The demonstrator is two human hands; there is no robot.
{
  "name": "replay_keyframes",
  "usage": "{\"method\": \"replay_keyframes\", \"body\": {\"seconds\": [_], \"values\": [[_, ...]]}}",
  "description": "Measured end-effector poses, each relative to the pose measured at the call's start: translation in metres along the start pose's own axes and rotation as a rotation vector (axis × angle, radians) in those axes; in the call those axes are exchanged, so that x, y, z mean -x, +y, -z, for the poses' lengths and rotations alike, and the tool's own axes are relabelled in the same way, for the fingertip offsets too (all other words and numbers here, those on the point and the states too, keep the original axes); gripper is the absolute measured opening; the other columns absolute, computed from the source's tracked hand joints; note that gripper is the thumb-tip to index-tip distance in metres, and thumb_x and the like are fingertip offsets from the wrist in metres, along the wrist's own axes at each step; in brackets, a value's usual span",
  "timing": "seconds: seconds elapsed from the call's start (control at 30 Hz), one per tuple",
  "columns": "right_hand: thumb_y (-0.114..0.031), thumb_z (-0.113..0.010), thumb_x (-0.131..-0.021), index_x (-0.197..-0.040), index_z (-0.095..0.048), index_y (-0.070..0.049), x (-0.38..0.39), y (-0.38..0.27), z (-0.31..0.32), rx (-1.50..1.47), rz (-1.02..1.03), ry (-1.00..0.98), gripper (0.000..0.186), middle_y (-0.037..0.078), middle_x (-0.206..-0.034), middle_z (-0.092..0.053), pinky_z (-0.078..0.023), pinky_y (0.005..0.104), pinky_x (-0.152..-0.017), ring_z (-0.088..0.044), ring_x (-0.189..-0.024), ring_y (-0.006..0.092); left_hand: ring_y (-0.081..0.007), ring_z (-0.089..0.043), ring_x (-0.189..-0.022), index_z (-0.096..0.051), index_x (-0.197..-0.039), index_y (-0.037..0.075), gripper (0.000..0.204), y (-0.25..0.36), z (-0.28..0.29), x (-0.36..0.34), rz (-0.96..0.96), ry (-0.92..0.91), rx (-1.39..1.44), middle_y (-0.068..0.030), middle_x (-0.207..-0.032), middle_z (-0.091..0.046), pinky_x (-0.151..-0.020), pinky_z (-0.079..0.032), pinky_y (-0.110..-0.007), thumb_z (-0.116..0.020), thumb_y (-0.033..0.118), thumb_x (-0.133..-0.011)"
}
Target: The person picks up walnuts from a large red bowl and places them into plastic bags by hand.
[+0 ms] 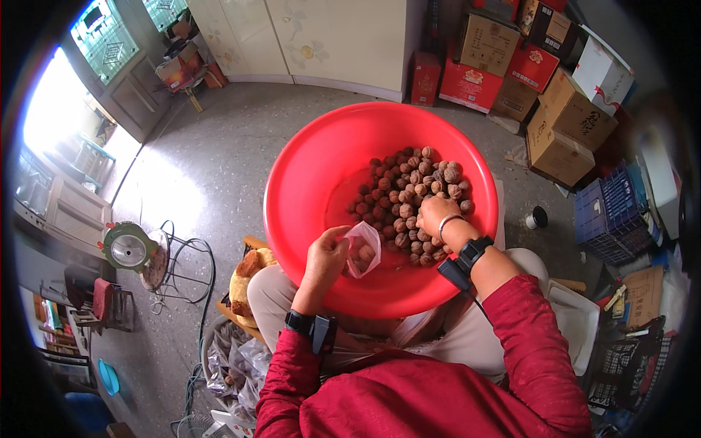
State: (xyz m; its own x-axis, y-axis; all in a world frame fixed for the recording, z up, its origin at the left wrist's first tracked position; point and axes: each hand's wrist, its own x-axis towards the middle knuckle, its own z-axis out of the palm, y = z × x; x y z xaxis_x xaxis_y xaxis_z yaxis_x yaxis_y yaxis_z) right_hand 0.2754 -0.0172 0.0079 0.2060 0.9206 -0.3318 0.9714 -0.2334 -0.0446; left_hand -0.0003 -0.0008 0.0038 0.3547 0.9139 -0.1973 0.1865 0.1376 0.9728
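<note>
Walnuts (404, 196), brown, round and wrinkled, lie heaped toward the right side of a red basin (310, 171) over the lap, darker at the heap's left, paler at its right. Around them, from the left: a green-rimmed round device (128, 247) on the floor; the left hand (327, 257), fingers pinched on a small translucent bag (364, 232) with roundish lumps inside; the right hand (437, 216), curled over the walnuts and covering some, its grip hidden, so I cannot tell what it holds; stacked cartons (580, 120); a blue crate (610, 212).
</note>
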Motion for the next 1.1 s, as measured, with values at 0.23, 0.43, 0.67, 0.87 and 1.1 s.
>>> {"method": "replay_keyframes", "body": {"seconds": [0.23, 0.43, 0.67, 0.87, 1.1], "values": [[-0.018, -0.064, -0.081, -0.097, -0.068, -0.002, -0.005, 0.002, -0.004, -0.082, -0.016, -0.019, 0.022, 0.02, -0.096, -0.069, -0.053, 0.0442, -0.083, -0.066, -0.094, 0.0366, -0.0099, -0.057, -0.053, -0.062, -0.116, -0.001, 0.029, 0.0, 0.0, 0.0, 0.0, -0.003, -0.006, -0.003, -0.068, -0.059, -0.047, -0.047, -0.025, -0.055, 0.007, -0.09], [-0.012, -0.063, -0.082, -0.108, -0.059, -0.004, 0.003, 0.003, 0.007, -0.309, 0.103, 0.128, 0.027, 0.02, -0.1, -0.066, -0.05, 0.0434, -0.084, -0.062, -0.098, 0.0384, -0.0095, -0.056, -0.054, -0.062, -0.117, -0.001, 0.029, 0.001, 0.0, 0.0, 0.007, -0.002, -0.01, -0.003, -0.069, -0.059, -0.048, -0.047, -0.025, -0.055, 0.007, -0.09], [-0.017, -0.067, -0.08, -0.1, -0.063, -0.003, 0.018, -0.01, 0.026, -0.618, 0.308, 0.167, 0.024, 0.017, -0.096, -0.067, -0.051, 0.0369, -0.082, -0.065, -0.093, 0.0295, -0.0092, -0.057, -0.056, -0.063, -0.117, 0.0, 0.028, -0.002, 0.001, 0.0, 0.001, 0.006, -0.019, -0.0032, -0.071, -0.06, -0.048, -0.047, -0.025, -0.057, 0.008, -0.09], [-0.027, -0.073, -0.08, -0.095, -0.066, -0.002, 0.035, -0.026, 0.039, -0.884, 0.436, 0.044, 0.03, 0.011, -0.091, -0.069, -0.052, 0.0324, -0.076, -0.065, -0.084, 0.0193, -0.0119, -0.052, -0.045, -0.058, -0.12, -0.004, 0.029, -0.004, 0.0, -0.003, -0.061, -0.007, -0.038, -0.0032, -0.064, -0.055, -0.041, -0.045, -0.026, -0.053, 0.007, -0.093], [-0.023, -0.072, -0.082, -0.103, -0.065, -0.001, 0.028, -0.041, 0.026, -0.997, 0.506, -0.102, 0.03, 0.007, -0.086, -0.069, -0.052, 0.0285, -0.071, -0.063, -0.079, 0.0136, -0.0098, -0.056, -0.054, -0.061, -0.118, -0.002, 0.029, -0.004, 0.001, -0.002, -0.003, 0.001, -0.015, -0.0038, -0.07, -0.06, -0.048, -0.047, -0.025, -0.055, 0.007, -0.091]]}}
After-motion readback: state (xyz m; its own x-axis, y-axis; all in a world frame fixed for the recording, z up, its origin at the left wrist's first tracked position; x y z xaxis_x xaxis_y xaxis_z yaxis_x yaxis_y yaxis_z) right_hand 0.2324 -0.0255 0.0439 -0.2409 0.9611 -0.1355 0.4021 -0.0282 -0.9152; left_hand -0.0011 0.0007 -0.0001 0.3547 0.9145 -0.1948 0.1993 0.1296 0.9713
